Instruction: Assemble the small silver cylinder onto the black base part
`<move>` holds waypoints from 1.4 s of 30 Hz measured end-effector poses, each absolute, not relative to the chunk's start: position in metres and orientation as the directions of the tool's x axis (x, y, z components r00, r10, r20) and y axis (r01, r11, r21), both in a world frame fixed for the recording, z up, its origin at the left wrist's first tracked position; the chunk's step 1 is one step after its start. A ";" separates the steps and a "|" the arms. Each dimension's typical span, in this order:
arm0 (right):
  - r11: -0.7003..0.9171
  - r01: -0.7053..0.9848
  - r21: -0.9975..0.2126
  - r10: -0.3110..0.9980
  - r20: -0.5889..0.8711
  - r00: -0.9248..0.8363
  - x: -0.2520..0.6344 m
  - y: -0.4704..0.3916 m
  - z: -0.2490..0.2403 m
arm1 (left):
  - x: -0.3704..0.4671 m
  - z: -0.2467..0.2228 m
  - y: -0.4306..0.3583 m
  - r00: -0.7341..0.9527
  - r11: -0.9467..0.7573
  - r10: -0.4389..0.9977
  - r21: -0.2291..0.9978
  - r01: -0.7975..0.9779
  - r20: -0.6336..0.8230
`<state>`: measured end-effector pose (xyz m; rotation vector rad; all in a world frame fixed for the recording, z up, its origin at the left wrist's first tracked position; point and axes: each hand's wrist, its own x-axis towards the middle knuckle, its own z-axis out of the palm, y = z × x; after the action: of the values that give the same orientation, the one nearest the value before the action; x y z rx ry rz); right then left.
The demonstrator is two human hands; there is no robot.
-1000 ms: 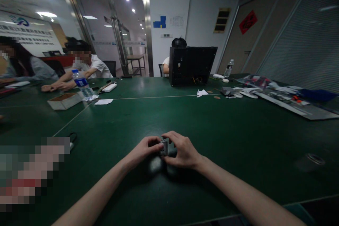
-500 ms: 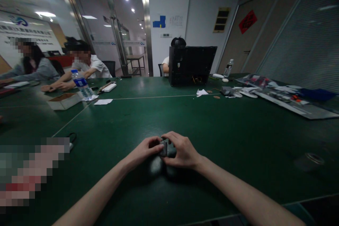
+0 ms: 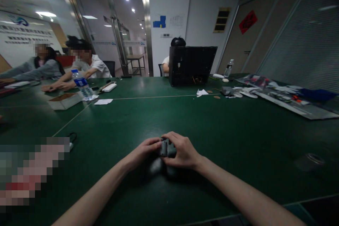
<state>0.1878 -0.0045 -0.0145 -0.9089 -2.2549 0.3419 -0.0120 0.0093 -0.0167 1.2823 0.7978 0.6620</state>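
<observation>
A small grey metal part [image 3: 164, 148], blocky with a rounded face, is held just above the green table in front of me. My right hand [image 3: 181, 150] pinches it from the right, index finger at its top end and thumb at its bottom end. My left hand [image 3: 148, 147] is closed against its left side, with fingertips touching it near the upper left. Finer details of the part are too small and dark to make out.
A black computer case [image 3: 193, 65] stands at the table's far side. To the left are a water bottle [image 3: 82, 86] and a shallow box [image 3: 65, 101]; at right, a cluttered board [image 3: 288, 102] and a dark round can [image 3: 309, 162]. Several co-workers sit around the table.
My left thumb has moved up off the face of the part, leaving more of it visible. The right hand keeps its hold. A co-worker at far left has shifted their head.
</observation>
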 end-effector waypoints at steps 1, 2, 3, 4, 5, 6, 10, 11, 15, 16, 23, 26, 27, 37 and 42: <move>0.721 0.518 -0.460 0.692 0.487 -0.532 0.188 -0.004 -0.015 | -0.012 -0.016 0.010 0.561 0.140 0.817 0.990 0.034 -0.135; 0.720 0.521 -0.459 0.694 0.485 -0.532 0.188 -0.004 -0.016 | -0.011 -0.014 0.010 0.550 0.101 0.826 0.992 0.070 -0.123; 0.718 0.524 -0.458 0.696 0.484 -0.531 0.188 -0.003 -0.017 | -0.011 -0.012 0.010 0.543 0.065 0.832 0.992 0.106 -0.113; 0.715 0.529 -0.457 0.699 0.481 -0.529 0.188 -0.003 -0.018 | -0.010 -0.011 0.010 0.540 0.035 0.835 0.990 0.139 -0.105; 0.713 0.533 -0.456 0.701 0.477 -0.529 0.188 -0.003 -0.018 | -0.010 -0.009 0.010 0.540 0.016 0.835 0.986 0.166 -0.104; 0.711 0.537 -0.454 0.703 0.476 -0.528 0.188 -0.003 -0.018 | -0.009 -0.007 0.010 0.541 0.006 0.834 0.983 0.185 -0.107; 0.713 0.539 -0.449 0.701 0.476 -0.531 0.188 -0.003 -0.017 | -0.010 -0.006 0.009 0.559 0.003 0.824 0.986 0.168 -0.098; 0.714 0.537 -0.450 0.700 0.479 -0.530 0.188 -0.003 -0.017 | -0.010 -0.007 0.009 0.564 0.021 0.820 0.990 0.139 -0.097; 0.715 0.526 -0.461 0.700 0.480 -0.530 0.188 -0.004 -0.016 | -0.012 -0.013 0.009 0.593 0.134 0.796 0.991 0.029 -0.125; 0.715 0.525 -0.463 0.700 0.477 -0.532 0.188 -0.004 -0.016 | -0.012 -0.014 0.009 0.598 0.159 0.790 0.987 0.015 -0.136; 0.718 0.521 -0.461 0.696 0.471 -0.543 0.187 -0.004 -0.016 | -0.012 -0.018 0.011 0.549 0.150 0.822 0.987 0.049 -0.152; 0.717 0.525 -0.459 0.697 0.469 -0.542 0.187 -0.004 -0.016 | -0.011 -0.013 0.011 0.561 0.062 0.818 0.990 0.129 -0.125; 0.716 0.527 -0.457 0.698 0.467 -0.543 0.187 -0.003 -0.016 | -0.011 -0.011 0.011 0.567 0.048 0.814 0.988 0.146 -0.123; 0.719 0.518 -0.463 0.695 0.470 -0.544 0.189 -0.004 -0.016 | -0.012 -0.014 0.010 0.586 0.219 0.794 0.975 -0.032 -0.159; 0.717 0.536 -0.446 0.697 0.456 -0.553 0.188 -0.005 -0.015 | -0.011 -0.016 0.011 0.579 0.091 0.808 0.994 0.066 -0.113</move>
<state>0.1881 -0.0046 -0.0154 -0.9322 -2.2982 0.3388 -0.0110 0.0112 -0.0164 1.3879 0.8150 0.6528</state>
